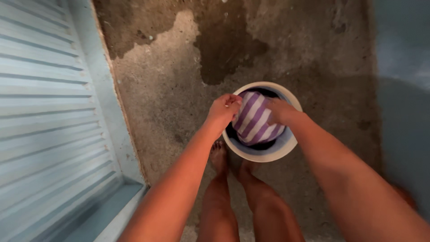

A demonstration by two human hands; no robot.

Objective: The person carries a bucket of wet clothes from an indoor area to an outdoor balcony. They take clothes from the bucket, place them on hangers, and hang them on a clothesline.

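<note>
At the left of the frame runs a pale blue corrugated shutter (45, 112) — ribbed metal, set in a smooth painted frame. Beside it lies the rough concrete floor (170, 89), blotched with dark damp patches. Right of centre, the left hand (222, 110) pinches the upper-left edge of a purple-and-white striped cloth (255, 120), fingers clenched on the fabric. The soft bundle sits in a round white bucket (268, 154), stripes slanting from lower left to upper right. The right hand (280, 111) grips its upper-right edge — fingers curled closed.
</note>
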